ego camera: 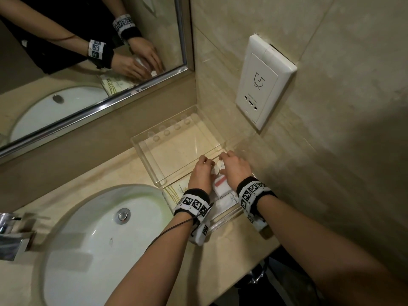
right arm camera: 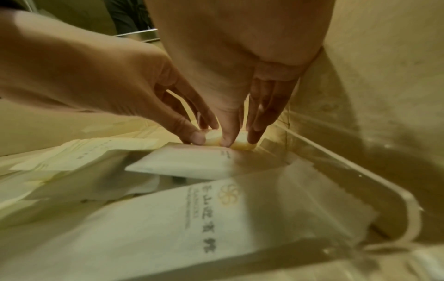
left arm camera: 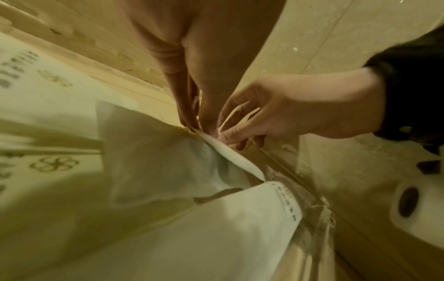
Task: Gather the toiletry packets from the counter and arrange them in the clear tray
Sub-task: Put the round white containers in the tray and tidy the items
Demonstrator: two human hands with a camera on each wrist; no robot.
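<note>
The surface (ego camera: 229,257) is carrying a white basin (ego camera: 92,235) at your left and the clear tray (ego camera: 154,164) against the wall corner, under the mirror (ego camera: 88,51). The tray's near section is holding white packets (ego camera: 223,188), one with a red stripe, others printed with a gold flower. Your left hand (ego camera: 199,173) and right hand (ego camera: 235,167) are meeting over the tray's middle, side by side. Both sets of fingers (right arm camera: 199,136) are curling together, pinching a small round pale packet (right arm camera: 242,145) that is sitting just past the flat packets, near the tray's right wall.
</note>
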